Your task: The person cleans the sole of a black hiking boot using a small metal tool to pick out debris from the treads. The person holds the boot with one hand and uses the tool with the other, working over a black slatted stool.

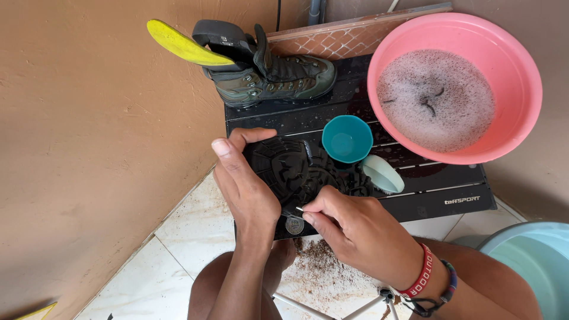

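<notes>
Head view: upturned boot sole (296, 172), long axis left-right, toe right.

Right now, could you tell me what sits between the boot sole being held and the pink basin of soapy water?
In the head view, a small teal cup stands on the black table between the boot sole and the pink basin.

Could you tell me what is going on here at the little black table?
A person holds a boot sole-up on the black folding table. The left hand steadies it while the right hand pokes a thin pointed tool into the tread. Loose dirt lies on the tiled floor below. A second boot stands at the table's back with a yellow insole sticking out, beside a pink basin of sudsy water and a teal cup.
</notes>
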